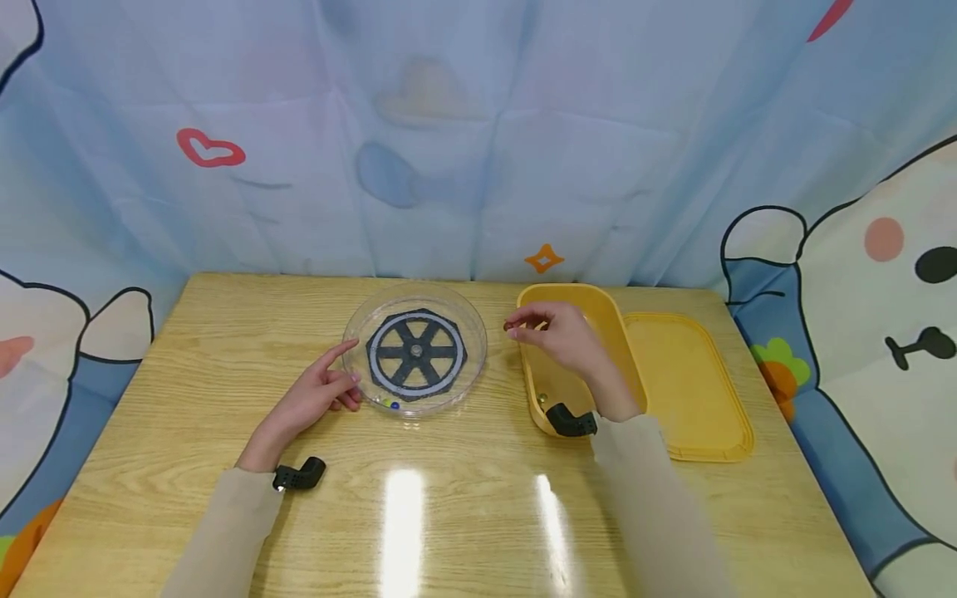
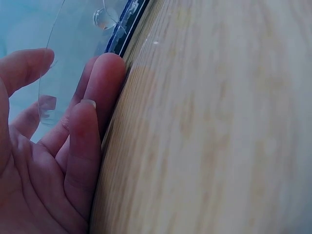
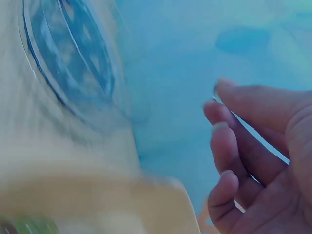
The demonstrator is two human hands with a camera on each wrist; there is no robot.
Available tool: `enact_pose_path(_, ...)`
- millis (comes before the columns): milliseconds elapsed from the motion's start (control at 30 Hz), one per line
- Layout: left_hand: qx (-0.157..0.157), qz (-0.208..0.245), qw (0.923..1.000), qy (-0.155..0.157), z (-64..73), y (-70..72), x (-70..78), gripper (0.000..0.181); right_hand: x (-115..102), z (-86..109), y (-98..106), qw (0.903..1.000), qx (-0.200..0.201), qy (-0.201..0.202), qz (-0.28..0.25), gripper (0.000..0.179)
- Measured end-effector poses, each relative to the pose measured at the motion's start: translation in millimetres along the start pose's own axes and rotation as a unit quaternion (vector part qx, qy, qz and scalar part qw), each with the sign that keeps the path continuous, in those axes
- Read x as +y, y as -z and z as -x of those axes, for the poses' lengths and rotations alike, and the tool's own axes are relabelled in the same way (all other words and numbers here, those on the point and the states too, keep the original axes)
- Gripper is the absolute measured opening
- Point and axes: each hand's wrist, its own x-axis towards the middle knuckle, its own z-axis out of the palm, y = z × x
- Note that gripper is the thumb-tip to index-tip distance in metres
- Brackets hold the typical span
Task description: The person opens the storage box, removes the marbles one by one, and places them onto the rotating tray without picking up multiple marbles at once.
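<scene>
Seems mid-transfer: pinching one small reddish-brown ball (image 1: 508,326) with right hand (image 1: 557,336) fingers over the rim of one yellow plastic bin (image 1: 557,384); likely calls for carrying toward one clear round dish (image 1: 478,365). Resting left hand (image 1: 317,394), with relaxed fingers, at its edge. Count inside one small blue ball (image 1: 395,405), perhaps one tiny yellow-green ball (image 1: 385,403).
</scene>
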Motion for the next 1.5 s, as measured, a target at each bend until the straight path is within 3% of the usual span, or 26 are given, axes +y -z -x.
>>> enact_pose_path(367, 0.002, -0.006, 1.0, 0.0, -1.2, -1.9, 3.2, 0.063, -24, 1.8, -43, 0.9993, 0.028, 0.003, -0.026, 0.013)
enact_pose_path(800, -0.005, 0.003, 1.0, 0.001, -1.7, -4.1, 6.2, 0.064, -34, -0.4, -78, 0.9992, 0.002, 0.033, -0.022, 0.014)
enact_pose_path(1500, -0.008, 0.004, 1.0, -0.001, 0.6, -4.3, 4.7, 0.064, -33, 1.1, -86, 0.9986, -0.031, 0.007, -0.042, 0.014)
